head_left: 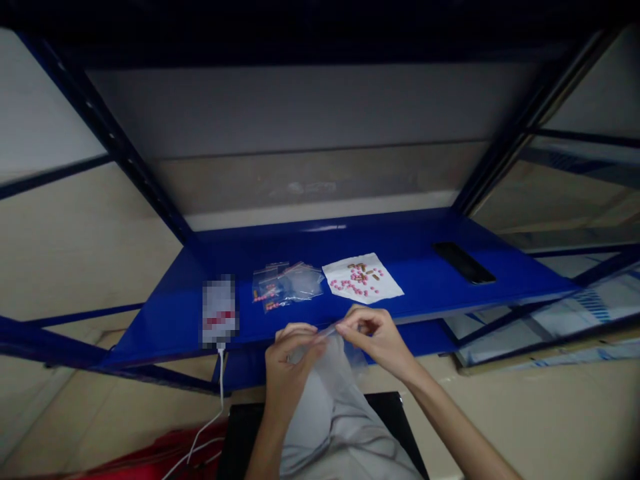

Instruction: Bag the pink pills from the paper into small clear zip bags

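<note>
Just in front of the shelf edge, my left hand (294,353) and my right hand (373,332) pinch the top edge of a clear plastic zip bag (356,360) between thumbs and fingers. The bag hangs down over my lap, and its see-through film makes its contents hard to make out. Beyond my right hand, a white sheet of paper (390,288) carries many loose pink tablets (357,289) and brown capsules (376,277). Left of the paper lie several flat clear zip bags (303,280); some hold pink and brown pills (270,300).
All of this lies on a blue metal shelf (410,233) with upright posts. A black phone (464,263) rests toward the right. At the left, a blurred-out pale device (219,312) has a white cable (222,383) running down off the front edge.
</note>
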`<action>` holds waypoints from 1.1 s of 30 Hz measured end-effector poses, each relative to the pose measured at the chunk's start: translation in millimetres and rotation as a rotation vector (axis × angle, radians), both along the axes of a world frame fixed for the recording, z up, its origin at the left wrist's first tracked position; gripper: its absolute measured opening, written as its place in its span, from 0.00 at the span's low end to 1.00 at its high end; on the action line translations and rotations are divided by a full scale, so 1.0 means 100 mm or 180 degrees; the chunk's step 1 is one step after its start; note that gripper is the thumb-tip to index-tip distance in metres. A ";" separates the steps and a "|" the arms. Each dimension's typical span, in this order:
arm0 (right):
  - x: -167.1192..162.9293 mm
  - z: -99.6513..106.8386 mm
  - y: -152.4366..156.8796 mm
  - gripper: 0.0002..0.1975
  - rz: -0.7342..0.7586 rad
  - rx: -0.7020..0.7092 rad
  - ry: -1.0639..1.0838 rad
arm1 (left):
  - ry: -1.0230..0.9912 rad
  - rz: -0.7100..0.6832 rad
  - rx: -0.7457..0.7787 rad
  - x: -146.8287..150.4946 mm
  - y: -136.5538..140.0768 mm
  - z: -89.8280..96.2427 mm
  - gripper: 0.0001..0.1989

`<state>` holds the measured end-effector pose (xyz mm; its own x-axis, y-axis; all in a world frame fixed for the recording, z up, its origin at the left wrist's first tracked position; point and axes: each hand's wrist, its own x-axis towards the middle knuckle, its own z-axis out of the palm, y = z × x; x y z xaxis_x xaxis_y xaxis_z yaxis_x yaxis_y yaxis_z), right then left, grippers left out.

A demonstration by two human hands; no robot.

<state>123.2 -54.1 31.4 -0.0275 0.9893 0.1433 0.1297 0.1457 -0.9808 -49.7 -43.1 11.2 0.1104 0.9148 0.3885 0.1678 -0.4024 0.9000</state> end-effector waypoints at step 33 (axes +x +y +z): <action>0.14 -0.30 0.34 0.27 0.0200 -0.0387 0.0342 | -0.0306 0.0173 -0.0990 0.05 0.54 -0.16 0.20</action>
